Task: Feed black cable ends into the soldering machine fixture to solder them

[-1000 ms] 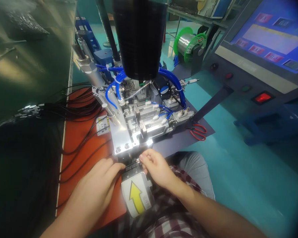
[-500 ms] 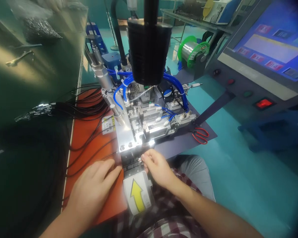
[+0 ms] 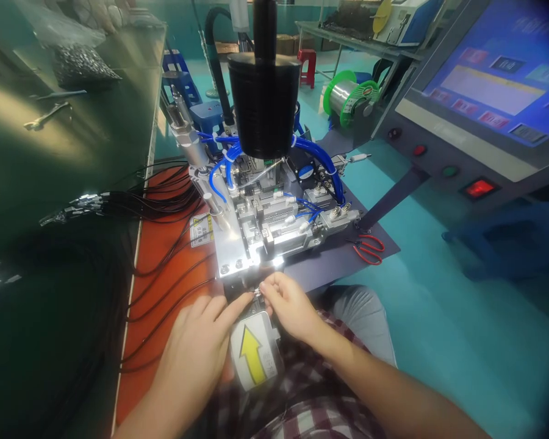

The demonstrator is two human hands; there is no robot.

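My right hand (image 3: pixel 289 308) pinches a small shiny metal part (image 3: pixel 257 292) between thumb and fingertips, just in front of the machine's metal plate (image 3: pixel 231 247). The part is too small to name more closely. My left hand (image 3: pixel 199 335) lies over the orange mat with fingers stretched out. Its index fingertip comes close to the metal part; whether it touches cannot be seen. Below the fingertips is a white cover with a yellow arrow (image 3: pixel 252 353). Black cables (image 3: pixel 165 250) run across the orange mat (image 3: pixel 158 286) towards the machine, left of my hands.
A black funnel-shaped hood (image 3: pixel 264 107) hangs over the machine with blue air hoses (image 3: pixel 322 152). Red-handled cutters (image 3: pixel 369 250) lie on the right. A control screen (image 3: pixel 494 79) stands at right, a wire spool (image 3: pixel 348 97) behind. More cable ends (image 3: pixel 80 204) lie on the left table.
My left hand has moved right and its index finger now reaches to the metal part. My right hand has stayed almost in place, still pinching. The view has shifted slightly.
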